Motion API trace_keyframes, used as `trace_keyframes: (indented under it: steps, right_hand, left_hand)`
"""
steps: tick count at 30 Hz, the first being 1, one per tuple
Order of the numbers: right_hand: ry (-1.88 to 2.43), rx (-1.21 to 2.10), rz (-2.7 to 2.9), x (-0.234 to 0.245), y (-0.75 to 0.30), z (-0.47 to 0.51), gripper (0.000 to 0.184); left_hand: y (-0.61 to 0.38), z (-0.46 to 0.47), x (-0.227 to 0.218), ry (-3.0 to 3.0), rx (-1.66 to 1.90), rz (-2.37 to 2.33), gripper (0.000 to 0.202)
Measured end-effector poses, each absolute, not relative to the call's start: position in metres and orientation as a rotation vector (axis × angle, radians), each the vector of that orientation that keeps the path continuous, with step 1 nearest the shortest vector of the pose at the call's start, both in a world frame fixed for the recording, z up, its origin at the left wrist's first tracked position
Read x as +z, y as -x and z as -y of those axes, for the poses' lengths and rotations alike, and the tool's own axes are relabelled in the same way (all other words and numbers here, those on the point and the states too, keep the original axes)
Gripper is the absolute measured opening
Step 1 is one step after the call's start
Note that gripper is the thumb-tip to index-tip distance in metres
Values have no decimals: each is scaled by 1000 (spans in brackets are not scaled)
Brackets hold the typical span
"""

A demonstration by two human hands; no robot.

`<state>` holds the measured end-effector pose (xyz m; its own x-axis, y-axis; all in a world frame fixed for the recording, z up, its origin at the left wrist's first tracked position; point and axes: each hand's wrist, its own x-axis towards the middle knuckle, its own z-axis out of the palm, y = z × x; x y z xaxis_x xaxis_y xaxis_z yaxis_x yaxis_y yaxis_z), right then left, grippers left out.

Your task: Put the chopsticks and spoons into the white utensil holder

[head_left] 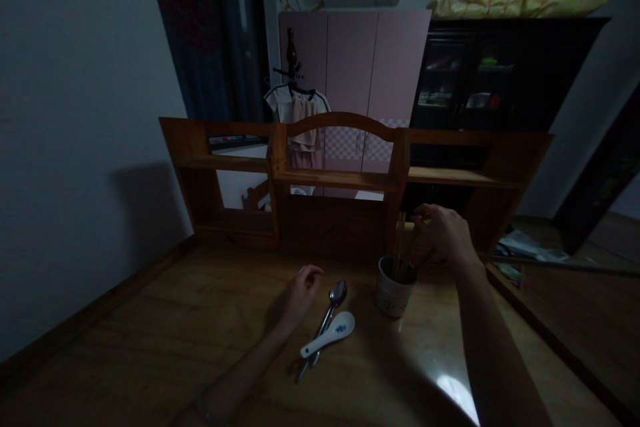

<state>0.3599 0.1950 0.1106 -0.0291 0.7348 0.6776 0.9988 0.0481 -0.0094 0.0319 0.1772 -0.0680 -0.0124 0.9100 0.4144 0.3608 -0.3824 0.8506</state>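
Note:
My right hand (445,230) is raised over a pale utensil pot (394,297) with a dark pattern near its base. Its fingertips pinch the top of a thin dark stick, apparently a chopstick (413,240), whose lower end goes down into the pot. Several lighter chopsticks (399,243) stand upright in there too. Left of the pot, a white ceramic spoon (330,333) with a blue motif lies across the handles of metal spoons (338,293). Beside them my left hand (301,293) rests near the tabletop, fingers loosely curled and apart, holding nothing.
Along the back of the wooden table (200,320) runs a wooden shelf unit (335,179), close behind the pot. A wall (75,147) borders the left side. Farther back are a pink wardrobe (350,67), a dark cabinet (500,73) and clothes (303,113) on a stand.

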Motion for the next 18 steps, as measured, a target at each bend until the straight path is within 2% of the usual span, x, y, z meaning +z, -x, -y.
trace_keyframes:
  steps: [7,14,18]
  right_hand:
    - [1707,-645,1776,113,-360,-193,17]
    - [1476,-700,1548,122,-356,-186,26]
    - [1363,-646,1445,133,-351,-176,30]
  left_hand:
    - [-32,-177,-68,-1809,1354,-1309,19]
    - [-34,-176,-78,-1979,1182,-1324,19]
    - [-37,-167,-73,-2162,1073,-1425,29]
